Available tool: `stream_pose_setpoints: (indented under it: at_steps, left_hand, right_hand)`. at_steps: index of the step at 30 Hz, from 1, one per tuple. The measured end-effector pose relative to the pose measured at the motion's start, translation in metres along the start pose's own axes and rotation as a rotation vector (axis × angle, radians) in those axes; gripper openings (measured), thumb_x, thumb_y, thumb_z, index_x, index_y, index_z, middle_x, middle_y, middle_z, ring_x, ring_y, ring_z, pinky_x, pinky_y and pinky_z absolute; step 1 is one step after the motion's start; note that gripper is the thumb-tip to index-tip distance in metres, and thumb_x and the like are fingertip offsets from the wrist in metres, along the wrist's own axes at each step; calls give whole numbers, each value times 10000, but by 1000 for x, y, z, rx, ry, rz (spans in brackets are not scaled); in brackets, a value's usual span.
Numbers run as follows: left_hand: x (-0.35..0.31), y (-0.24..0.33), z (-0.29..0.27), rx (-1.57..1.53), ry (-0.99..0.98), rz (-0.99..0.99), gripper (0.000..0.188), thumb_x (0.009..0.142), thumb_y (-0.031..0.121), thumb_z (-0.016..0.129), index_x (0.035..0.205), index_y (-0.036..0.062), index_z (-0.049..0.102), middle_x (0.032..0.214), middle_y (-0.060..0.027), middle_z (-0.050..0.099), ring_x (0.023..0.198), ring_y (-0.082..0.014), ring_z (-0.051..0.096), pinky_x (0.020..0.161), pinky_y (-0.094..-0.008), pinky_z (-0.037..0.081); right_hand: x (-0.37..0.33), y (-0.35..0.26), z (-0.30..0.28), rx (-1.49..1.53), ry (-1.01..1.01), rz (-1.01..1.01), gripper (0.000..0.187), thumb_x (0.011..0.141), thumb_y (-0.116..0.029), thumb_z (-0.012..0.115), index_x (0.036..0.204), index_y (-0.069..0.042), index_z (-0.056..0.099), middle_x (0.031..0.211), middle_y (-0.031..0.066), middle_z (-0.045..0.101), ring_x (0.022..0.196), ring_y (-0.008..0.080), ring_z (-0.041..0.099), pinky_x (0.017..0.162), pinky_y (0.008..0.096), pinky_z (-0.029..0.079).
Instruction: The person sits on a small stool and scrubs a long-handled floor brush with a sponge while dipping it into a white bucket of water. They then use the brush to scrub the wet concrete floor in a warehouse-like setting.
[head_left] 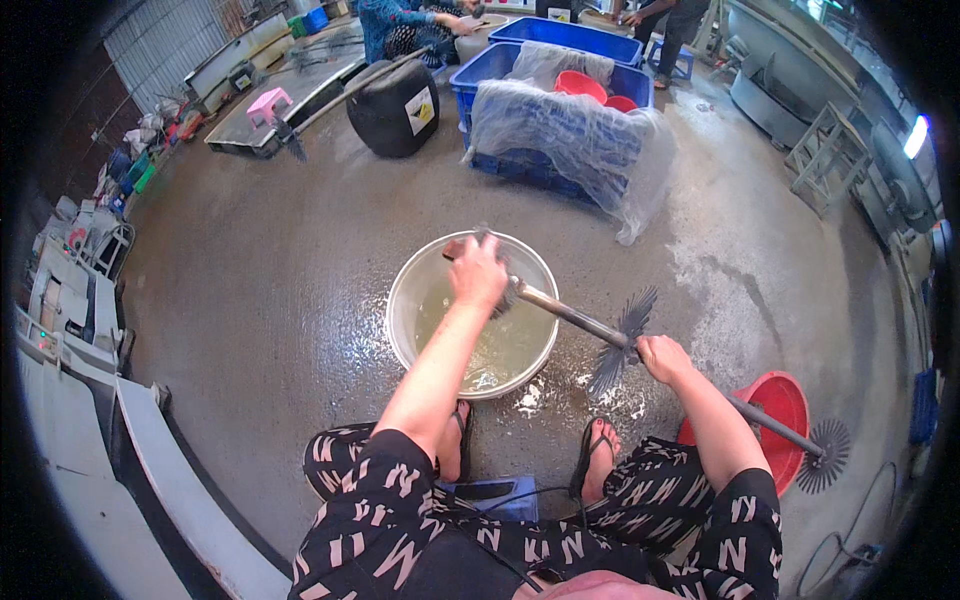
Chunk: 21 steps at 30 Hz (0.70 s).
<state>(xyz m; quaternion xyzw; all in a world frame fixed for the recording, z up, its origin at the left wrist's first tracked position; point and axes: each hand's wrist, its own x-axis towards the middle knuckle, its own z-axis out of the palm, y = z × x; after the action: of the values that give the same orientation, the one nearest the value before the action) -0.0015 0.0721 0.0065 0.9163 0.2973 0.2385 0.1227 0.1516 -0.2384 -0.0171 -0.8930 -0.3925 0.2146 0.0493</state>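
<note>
**We find both sets of fingers at one finned metal rod**

We see the left fingers (482, 252) bent over the far end of the metal rod (575, 316), above a round pale basin (404, 315) of cloudy liquid (508, 352). A reddish-brown piece (454, 249) shows just to the left of these fingers; whether they grip it or only touch it, we cannot tell, since the back of the hand hides the contact. Dark blades (502, 303) show just below them.

We see the right fingers (649, 352) closed around the rod, just to the right of a dark finned disc (608, 370). From them the rod slants down to the right, passing over a red tub (786, 400) to another finned disc (832, 458) near its end.

Below the left fingers and nearer the wearer, we make out two sandalled feet, with a blue box-like object (518, 505) between them. Well beyond both sets of fingers, we see a blue crate (500, 165) draped with clear plastic sheeting (560, 120) and holding red containers (580, 84). To the crate's left stands a black drum (375, 120).
</note>
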Motion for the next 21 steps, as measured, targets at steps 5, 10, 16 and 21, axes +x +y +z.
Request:
stream_pose_setpoints:
  at_steps: [5,10,16,21]
  left_hand:
    - [-3,10,-7,41,-131,50,282,733,81,585,1003,156,609,975,-143,564,866,-346,612,719,-490,509]
    - [-25,36,3,40,-144,189,275,753,123,628,1024,161,608,984,-158,563,863,-354,615,723,-474,513]
    - [-4,6,2,-56,18,-125,265,760,146,616,1024,155,599,943,-155,585,873,-364,613,715,-454,510]
    - [-32,39,10,-66,-142,155,241,778,104,552,1006,160,602,940,-155,569,872,-365,612,722,-485,512]
  right_hand:
    - [-7,1,-1,48,-11,-17,631,949,-522,235,939,-51,655,965,240,633,980,406,579,846,503,447]
    - [-7,-3,-3,53,-27,3,636,948,-533,228,971,-64,658,985,237,632,994,403,575,861,492,446]
    - [-6,-12,-5,70,-32,17,644,943,-545,232,982,-68,662,1006,233,633,1011,402,573,875,489,439]
    - [-10,-1,-1,74,26,-19,565,938,-478,288,908,-40,644,948,248,627,960,424,572,829,496,446]
